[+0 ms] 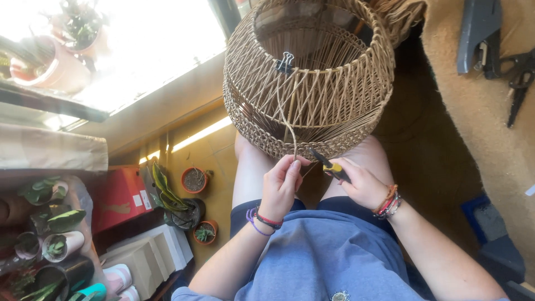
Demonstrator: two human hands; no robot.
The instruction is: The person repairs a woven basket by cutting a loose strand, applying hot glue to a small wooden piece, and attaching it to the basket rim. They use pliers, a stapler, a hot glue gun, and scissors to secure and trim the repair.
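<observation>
Two hands at basket | left pinches strand | right grips cutters

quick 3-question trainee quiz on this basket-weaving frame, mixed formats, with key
1. True or false: the left hand pinches a loose strand coming off the woven basket.
2. What does the right hand hold? A) a paintbrush B) a small yellow-handled cutter C) a spoon
3. Fill in: a black ____ is clamped on the basket's upper rim.

Key: 1 true; 2 B; 3 binder clip
</observation>
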